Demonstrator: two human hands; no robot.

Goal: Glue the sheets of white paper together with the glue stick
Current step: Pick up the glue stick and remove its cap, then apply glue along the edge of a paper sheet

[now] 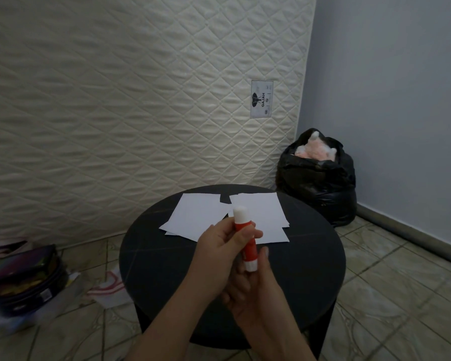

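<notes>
Both hands hold the glue stick [244, 237] up: the left hand [219, 246] wraps its top, the right hand [255, 285] pinches its bottom. The white paper [201, 217] lies on the counter [167, 259] just past them. Glue looks ready; next, I think, rub it on.

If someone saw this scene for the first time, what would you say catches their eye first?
Most likely the red glue stick, held upright in both hands, the left hand around its middle and the right hand at its base, its white tip showing. Just behind it, white paper sheets lie overlapping on the far side of the round black table. A quilted mattress fills the background, with a black bag in the right corner.
</notes>
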